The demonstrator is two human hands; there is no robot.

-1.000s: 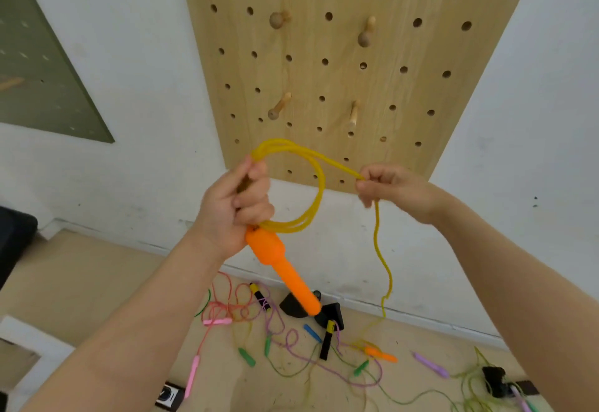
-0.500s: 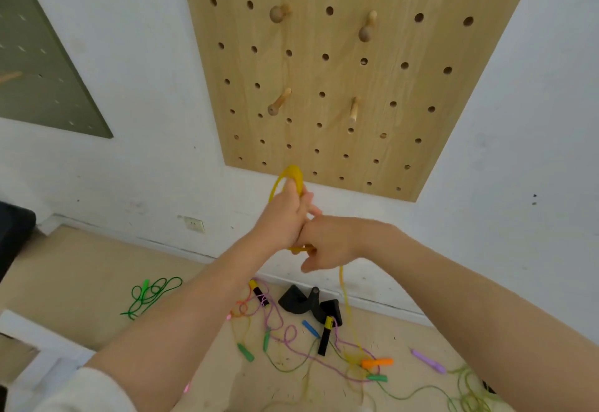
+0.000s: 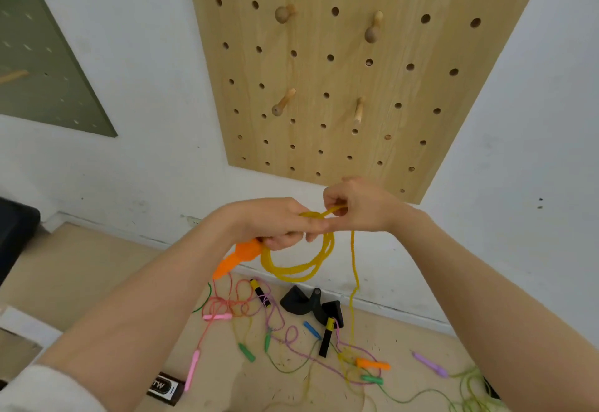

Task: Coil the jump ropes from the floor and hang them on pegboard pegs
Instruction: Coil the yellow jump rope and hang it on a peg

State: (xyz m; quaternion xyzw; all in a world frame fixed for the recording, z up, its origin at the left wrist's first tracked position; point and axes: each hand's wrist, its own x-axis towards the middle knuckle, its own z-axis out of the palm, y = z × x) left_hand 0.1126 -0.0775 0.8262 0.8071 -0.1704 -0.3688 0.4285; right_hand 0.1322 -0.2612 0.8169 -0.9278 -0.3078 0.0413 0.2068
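The hands have drawn apart again since a moment ago: the left hand (image 3: 275, 225) grips the gathered loops of the yellow rope (image 3: 301, 262) by its orange handle (image 3: 238, 257), while the right hand (image 3: 359, 207) pinches the next stretch. The tail hangs to the floor (image 3: 81, 282), so coiling continues under the pegboard (image 3: 324, 71).
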